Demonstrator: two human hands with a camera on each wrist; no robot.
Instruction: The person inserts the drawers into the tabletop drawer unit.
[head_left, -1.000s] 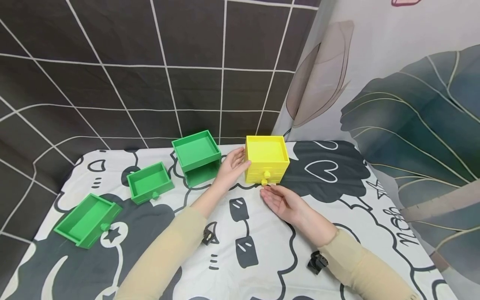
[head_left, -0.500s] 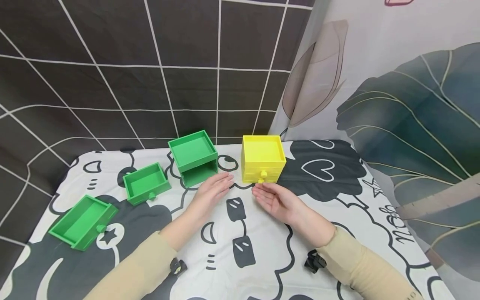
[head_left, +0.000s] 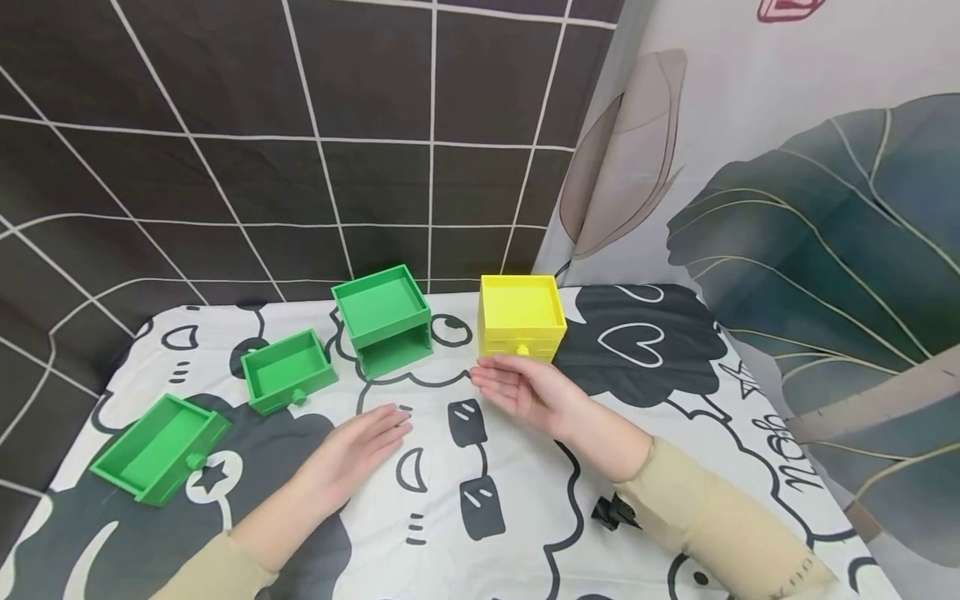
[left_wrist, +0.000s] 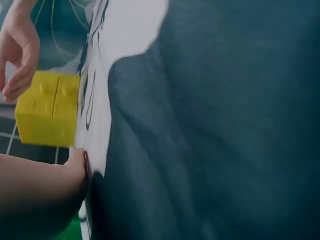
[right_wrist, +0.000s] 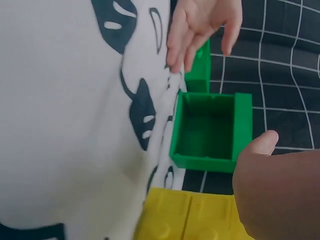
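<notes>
Left hand (head_left: 358, 450) angled forward-right, right hand (head_left: 528, 393) pointing left before yellow drawer box (head_left: 522, 307), both loosely extended, holding nothing, knobs (left_wrist: 46, 89) facing the person, long axis unclear

Cabinet (head_left: 382, 310) between 2 drawers (head_left: 287, 367), left, and chest (head_left: 522, 317), right

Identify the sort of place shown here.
Perhaps an indoor corner draped in fabric: a cartoon-print cloth below, a grid-patterned backdrop behind and a leaf-print sheet at the right.
</notes>
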